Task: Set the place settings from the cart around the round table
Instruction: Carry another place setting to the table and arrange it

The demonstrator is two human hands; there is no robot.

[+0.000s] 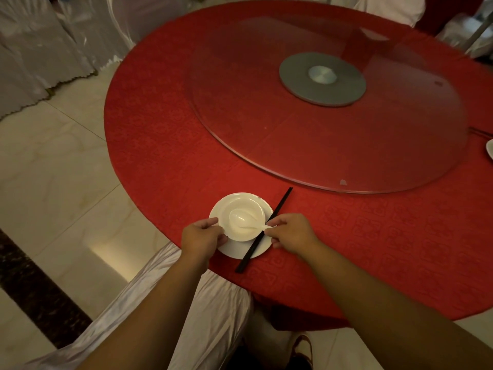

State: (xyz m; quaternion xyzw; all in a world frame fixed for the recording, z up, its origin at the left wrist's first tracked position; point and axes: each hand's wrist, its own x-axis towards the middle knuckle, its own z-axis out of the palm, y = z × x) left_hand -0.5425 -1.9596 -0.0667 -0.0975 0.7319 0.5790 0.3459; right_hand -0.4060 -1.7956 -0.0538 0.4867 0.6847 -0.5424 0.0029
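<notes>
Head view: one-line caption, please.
Left hand steadies white bowl; right hand pinches white spoon handle.

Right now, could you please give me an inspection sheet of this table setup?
Surface: round table under a red cloth, glass turntable in the middle.
Job's things: white bowl on a white plate near the table edge; white spoon in the bowl; black chopsticks lying across the plate's right rim.
Clutter: edge of another white dish at far right.
Hands: left hand grips the bowl's rim; right hand pinches the spoon handle.
Cables: nothing seen.
Surroundings: covered chairs, tiled floor.
</notes>
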